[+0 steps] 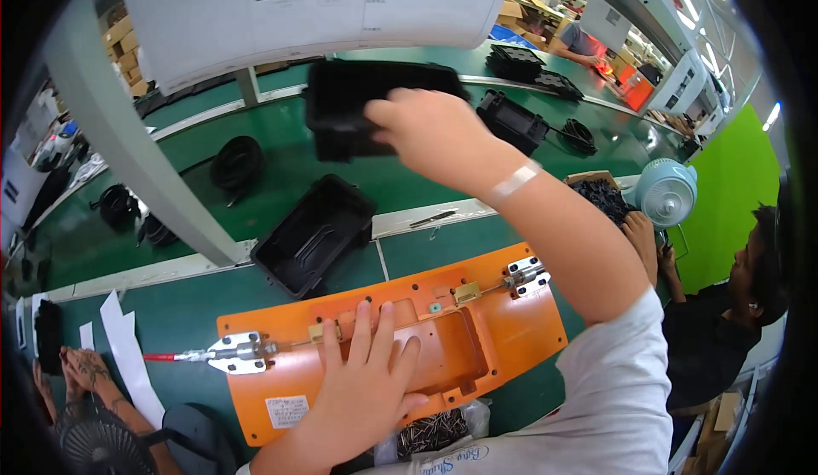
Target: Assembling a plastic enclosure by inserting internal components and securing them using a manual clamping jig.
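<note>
My left hand [366,381] lies with spread fingers on an orange fixture plate [520,305]. It covers part of a recess near the plate's middle. Metal toggle clamps [243,351] are mounted at both ends, the left one with a red handle, and thin rods run inward to brass-coloured blocks [467,293]. Farther off, my right hand [439,134] is over a black open box [332,100], its fingers curled at the dark inside. Anything between those fingers is hidden. A second black plastic box [315,236] rests tilted across the bench's pale edge strip.
Black coiled cables [236,164] and another black housing [513,121] lie on the green belt. A pen [433,218] sits on the pale strip. Bagged screws [434,431] are below the fixture. Co-workers flank me; a blue fan [666,192] stands right, a grey post [153,126] left.
</note>
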Motion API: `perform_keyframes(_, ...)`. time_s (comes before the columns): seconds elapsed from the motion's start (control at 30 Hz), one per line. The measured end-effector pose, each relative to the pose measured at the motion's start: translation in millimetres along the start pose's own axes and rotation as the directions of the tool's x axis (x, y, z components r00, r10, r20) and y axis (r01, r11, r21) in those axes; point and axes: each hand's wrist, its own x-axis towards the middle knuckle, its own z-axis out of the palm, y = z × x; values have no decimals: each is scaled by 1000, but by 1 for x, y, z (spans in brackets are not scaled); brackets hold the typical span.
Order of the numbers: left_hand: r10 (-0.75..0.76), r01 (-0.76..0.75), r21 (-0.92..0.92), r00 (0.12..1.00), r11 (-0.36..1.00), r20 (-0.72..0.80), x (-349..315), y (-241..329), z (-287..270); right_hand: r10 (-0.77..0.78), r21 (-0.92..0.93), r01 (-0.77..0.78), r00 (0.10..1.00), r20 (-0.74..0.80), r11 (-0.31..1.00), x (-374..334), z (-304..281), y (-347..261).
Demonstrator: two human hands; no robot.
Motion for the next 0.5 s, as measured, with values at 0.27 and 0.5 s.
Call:
perform_keyframes(0.27, -10, -278, -437, 836, 855, -549, -45, 6, -63, -184, 133, 164, 970, 160, 977, -142, -75, -110)
perform_keyframes(0.5, -287, -171, -449, 564, 877, -775, -84, 0, -45, -255, 168, 230, 956, 148, 959, -182, -59, -146)
